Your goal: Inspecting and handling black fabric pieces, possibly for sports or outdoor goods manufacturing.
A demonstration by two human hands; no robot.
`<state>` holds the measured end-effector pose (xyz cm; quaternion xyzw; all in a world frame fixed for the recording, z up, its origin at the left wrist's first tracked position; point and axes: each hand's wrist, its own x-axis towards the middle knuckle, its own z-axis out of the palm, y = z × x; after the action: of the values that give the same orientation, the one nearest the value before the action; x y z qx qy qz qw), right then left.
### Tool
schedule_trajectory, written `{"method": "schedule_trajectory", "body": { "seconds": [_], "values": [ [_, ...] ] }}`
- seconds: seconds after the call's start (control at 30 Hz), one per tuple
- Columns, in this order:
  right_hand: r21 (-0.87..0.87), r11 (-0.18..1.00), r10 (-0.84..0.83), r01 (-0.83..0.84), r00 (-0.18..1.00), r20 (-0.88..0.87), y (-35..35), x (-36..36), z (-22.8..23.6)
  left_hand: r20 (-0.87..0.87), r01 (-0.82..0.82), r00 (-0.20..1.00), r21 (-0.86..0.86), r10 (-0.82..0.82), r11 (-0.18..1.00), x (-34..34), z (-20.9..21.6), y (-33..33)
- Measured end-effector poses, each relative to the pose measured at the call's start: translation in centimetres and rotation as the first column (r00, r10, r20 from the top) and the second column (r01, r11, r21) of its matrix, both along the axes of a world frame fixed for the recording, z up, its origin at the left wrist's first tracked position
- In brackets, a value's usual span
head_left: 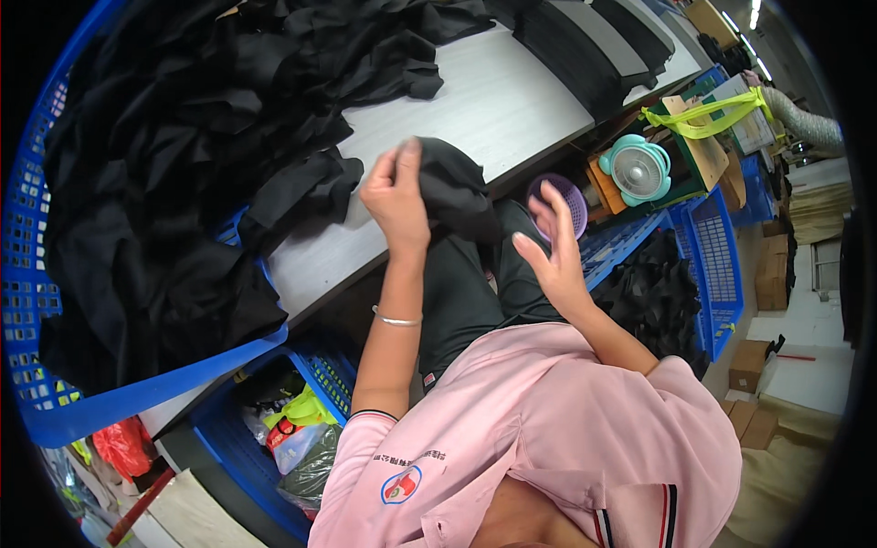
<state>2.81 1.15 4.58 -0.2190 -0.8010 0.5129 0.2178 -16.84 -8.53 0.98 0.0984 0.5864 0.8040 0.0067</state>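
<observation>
My left hand [398, 199] is closed on a black fabric piece [451, 187], pinching it near its upper left edge. The cloth hangs to the right of the fingers, over the table's near edge and my lap. To the right, my right hand [555, 251] is raised above my thigh with thumb and fingers apart, holding nothing. Left of my left hand, a large heap of black fabric pieces [183, 155] spills from a blue plastic basket [155, 388] onto the light grey table [384, 123]. Part of that basket is hidden under the cloth.
Stacked black fabric [585, 55] with a grey strip lies on the far table. At right are a teal fan [638, 171], a purple basket [579, 203] and a blue crate [717, 274] beside more black cloth. A blue bin [228, 457] with bagged items stands lower left.
</observation>
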Motion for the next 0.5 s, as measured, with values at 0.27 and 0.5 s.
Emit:
{"method": "schedule_trajectory", "body": {
  "seconds": [0.27, 0.5],
  "values": [
    [0.239, 0.959, -0.137, 0.15, 0.988, -0.071, 1.7, -7.2, -0.3, -0.151, 0.096, 0.983, -0.074, -0.106, 0.993, 6.9, 1.9, -0.4],
    [-0.903, 0.382, 0.233, -0.197, 0.966, -0.112, 1.1, -5.1, 0.7, 0.069, -0.085, 0.994, -0.003, 0.085, 0.996, 1.8, -1.4, -2.1]
  ]
}}
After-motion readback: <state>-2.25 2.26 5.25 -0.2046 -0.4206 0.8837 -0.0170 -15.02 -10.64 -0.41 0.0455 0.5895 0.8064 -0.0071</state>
